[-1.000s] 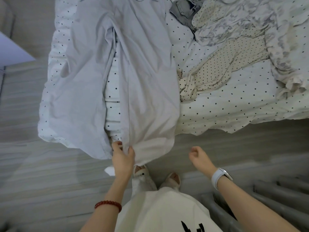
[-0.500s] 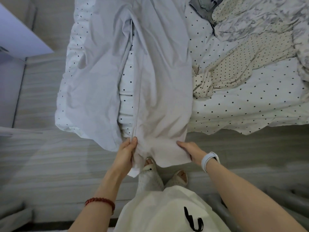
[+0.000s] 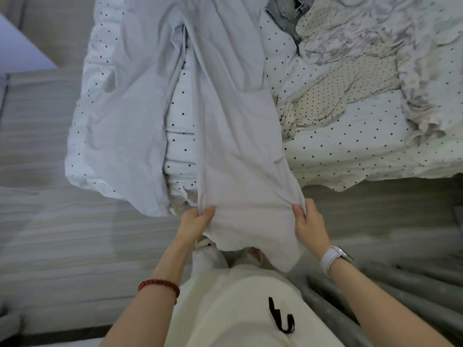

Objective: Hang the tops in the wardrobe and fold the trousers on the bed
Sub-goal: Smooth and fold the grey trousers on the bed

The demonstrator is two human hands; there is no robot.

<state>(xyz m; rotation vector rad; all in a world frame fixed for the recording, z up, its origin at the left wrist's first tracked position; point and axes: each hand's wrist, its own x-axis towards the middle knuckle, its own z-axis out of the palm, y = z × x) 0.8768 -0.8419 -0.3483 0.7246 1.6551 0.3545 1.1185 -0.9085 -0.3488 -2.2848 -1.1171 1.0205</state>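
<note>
At the far left, a pale panel point(image 3: 17, 43) cuts into the corner above the striped grey floor point(image 3: 62, 246). Next comes the bed point(image 3: 375, 151), covered in a white sheet with small dark dots. A pair of light grey trousers point(image 3: 225, 121) lies lengthwise on it, the two legs running toward the person and hanging over the bed's near edge.

The left leg of the trousers drapes loose over the edge, untouched. The left hand point(image 3: 194, 225), a red bead bracelet point(image 3: 159, 286) on its wrist, pinches the left side of the right leg's hem, thumb on top and fingers point(image 3: 204, 214) curled beneath the cloth. The hem sags between the two hands above the person's feet. The right hand point(image 3: 310, 226) grips the hem's right corner, its fingers bunching the fabric; a white-strapped watch point(image 3: 334, 259) sits on that wrist.

Further right on the bed lie a cream garment with fine dots point(image 3: 333, 96), a grey marbled-print garment point(image 3: 375, 33) and, near the top edge, a bit of denim point(image 3: 285, 8).

The person's cream top point(image 3: 238, 309) carries a black mark, too little of it visible to be read.
</note>
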